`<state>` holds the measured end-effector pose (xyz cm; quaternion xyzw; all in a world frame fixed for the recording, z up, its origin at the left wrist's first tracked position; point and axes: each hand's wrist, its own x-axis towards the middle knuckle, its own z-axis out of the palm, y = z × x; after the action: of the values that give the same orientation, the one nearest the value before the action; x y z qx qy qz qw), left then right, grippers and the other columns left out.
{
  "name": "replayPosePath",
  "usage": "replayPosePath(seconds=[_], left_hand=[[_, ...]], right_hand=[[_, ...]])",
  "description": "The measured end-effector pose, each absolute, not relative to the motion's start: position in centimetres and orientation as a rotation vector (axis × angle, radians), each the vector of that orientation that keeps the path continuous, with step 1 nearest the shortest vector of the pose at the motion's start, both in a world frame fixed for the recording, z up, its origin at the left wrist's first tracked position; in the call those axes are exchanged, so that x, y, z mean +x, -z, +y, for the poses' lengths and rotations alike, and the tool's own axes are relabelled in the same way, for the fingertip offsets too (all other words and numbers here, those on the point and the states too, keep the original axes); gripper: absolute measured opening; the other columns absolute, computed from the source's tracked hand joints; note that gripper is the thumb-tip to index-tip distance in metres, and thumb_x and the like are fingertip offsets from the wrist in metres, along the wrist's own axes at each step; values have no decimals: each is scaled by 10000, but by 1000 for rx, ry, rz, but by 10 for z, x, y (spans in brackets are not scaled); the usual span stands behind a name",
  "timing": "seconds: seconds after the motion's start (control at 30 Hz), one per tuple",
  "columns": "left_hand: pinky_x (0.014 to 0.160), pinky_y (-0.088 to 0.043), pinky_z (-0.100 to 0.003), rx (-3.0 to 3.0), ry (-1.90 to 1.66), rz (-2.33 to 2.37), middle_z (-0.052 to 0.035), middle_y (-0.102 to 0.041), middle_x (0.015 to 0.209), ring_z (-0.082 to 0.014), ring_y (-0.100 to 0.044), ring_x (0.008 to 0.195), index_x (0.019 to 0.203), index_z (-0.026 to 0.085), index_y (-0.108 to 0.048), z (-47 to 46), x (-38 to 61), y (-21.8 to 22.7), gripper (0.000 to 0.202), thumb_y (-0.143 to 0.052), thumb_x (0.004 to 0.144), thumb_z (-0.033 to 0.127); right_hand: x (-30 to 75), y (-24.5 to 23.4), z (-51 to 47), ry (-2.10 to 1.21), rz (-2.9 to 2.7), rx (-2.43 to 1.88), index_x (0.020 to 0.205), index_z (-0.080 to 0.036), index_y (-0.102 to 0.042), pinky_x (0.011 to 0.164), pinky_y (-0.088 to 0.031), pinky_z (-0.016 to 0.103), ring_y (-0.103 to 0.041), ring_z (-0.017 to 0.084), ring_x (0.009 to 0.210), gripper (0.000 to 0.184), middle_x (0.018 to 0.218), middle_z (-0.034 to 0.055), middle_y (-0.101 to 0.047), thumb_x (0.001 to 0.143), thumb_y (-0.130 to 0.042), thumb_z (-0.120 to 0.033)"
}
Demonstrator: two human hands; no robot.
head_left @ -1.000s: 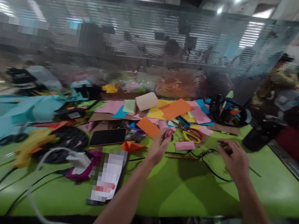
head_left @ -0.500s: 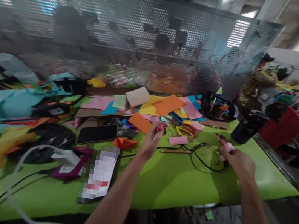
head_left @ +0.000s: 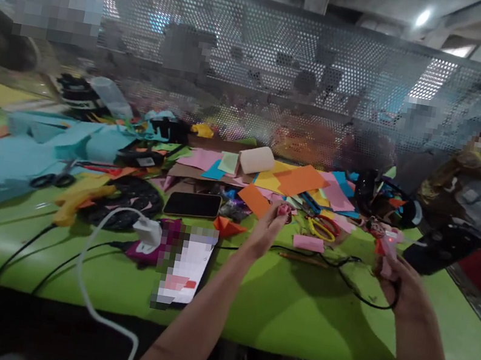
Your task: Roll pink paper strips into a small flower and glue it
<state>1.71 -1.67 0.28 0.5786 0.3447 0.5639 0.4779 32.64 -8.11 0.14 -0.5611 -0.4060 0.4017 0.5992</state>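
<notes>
My left hand (head_left: 267, 228) is closed on a small pink-red curled paper piece (head_left: 284, 211), perhaps a rolled flower, held at the fingertips. Over on the right, my right hand (head_left: 405, 285) grips a pink glue gun (head_left: 390, 247) with a small red light and its nozzle pointing up and left. The gun's black cord (head_left: 361, 297) loops across the green table below it. Between my hands lie a pink paper strip (head_left: 309, 243), a thin brown stick (head_left: 307, 260), and a tool with yellow and red handles (head_left: 323, 228).
Coloured paper sheets (head_left: 300, 181) are piled along a perforated metal screen (head_left: 249, 71). Two phones, a purple power strip (head_left: 143, 251) with a white plug, a yellow glue gun (head_left: 84, 201) and scissors (head_left: 54, 176) lie leftward. A dark bottle (head_left: 436, 246) stands behind my right hand.
The view has swung left, so the table things sit further right. My right hand has lifted the glue gun and turned it more upright. My left hand still holds the paper piece.
</notes>
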Motion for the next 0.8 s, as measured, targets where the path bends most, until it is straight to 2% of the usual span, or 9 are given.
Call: replayPosePath(seconds=[0.13,0.2,0.27,0.4,0.47,0.8], left_hand=[[826,-449,-306,1451,-1371,835,-19,-572,889,-168,-530,820,1005,215,-601,-14,17,2,250,-521,888,421],[809,-435,-298,1451,-1374,842,-17,-565,883,-164,-523,809,1000,214,-600,-14,17,3,249,-537,887,428],[787,-422,-287,1467,-1374,847,-13,-550,872,-159,-507,798,995,213,-592,-14,16,2,244,-536,895,429],[768,-399,-271,1576,-1326,879,-3,-512,848,-153,-476,793,1008,195,-563,-18,13,-4,213,-460,940,369],[768,-394,-268,1614,-1316,898,-1,-501,845,-152,-472,793,1007,191,-552,-19,13,-6,197,-442,945,342],[777,-397,-266,1663,-1307,912,-6,-506,885,-151,-464,813,998,203,-541,-19,14,-4,206,-428,968,372]], right_hand=[[290,-14,-75,-1229,-1022,-1118,761,-247,-639,468,-410,334,-510,169,510,114,598,21,-537,705,-694,-330],[274,-23,-72,-1259,-1095,-1063,776,-246,-629,452,-379,298,-470,153,499,113,547,-23,-466,688,-691,-279],[262,-31,-71,-1265,-1165,-1049,815,-239,-651,435,-347,268,-419,125,478,160,556,-38,-468,663,-700,-245],[247,-39,-72,-1253,-1246,-1104,980,-256,-702,447,-357,233,-413,97,524,332,745,-12,-605,654,-764,-229],[244,-39,-74,-1246,-1304,-1141,990,-249,-719,453,-368,227,-418,102,559,325,802,5,-626,672,-784,-257],[242,-36,-76,-1028,-1579,-1214,959,-226,-723,496,-400,241,-438,130,598,201,724,1,-569,771,-726,-296]])
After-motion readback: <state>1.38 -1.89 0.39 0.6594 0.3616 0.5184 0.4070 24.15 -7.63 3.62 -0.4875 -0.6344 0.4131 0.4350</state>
